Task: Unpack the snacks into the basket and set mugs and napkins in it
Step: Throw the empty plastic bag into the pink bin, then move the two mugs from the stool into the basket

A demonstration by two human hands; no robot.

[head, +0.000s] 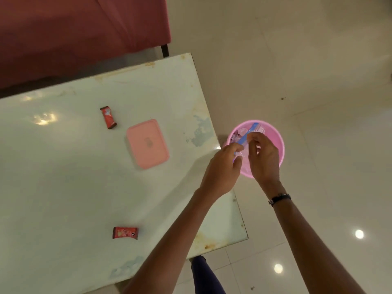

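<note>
A round pink basket (274, 134) stands on the floor just past the table's right edge, with clear and pale wrappers inside. Above it, my left hand (222, 168) and my right hand (264, 154) together pinch a thin blue-edged transparent packet (247, 135) held slanted over the basket. Two red snack bars lie on the table: one (108, 117) toward the far side, the other (125, 232) near the front. A pink rectangular lidded box (147, 143) sits between them, closer to the right edge.
The pale glass-topped table (63, 177) fills the left, with its right corner near my left forearm. A maroon seat (80, 30) stands behind it. Glossy cream floor tiles (318, 60) spread to the right. A dark blue trouser leg (204, 276) shows below.
</note>
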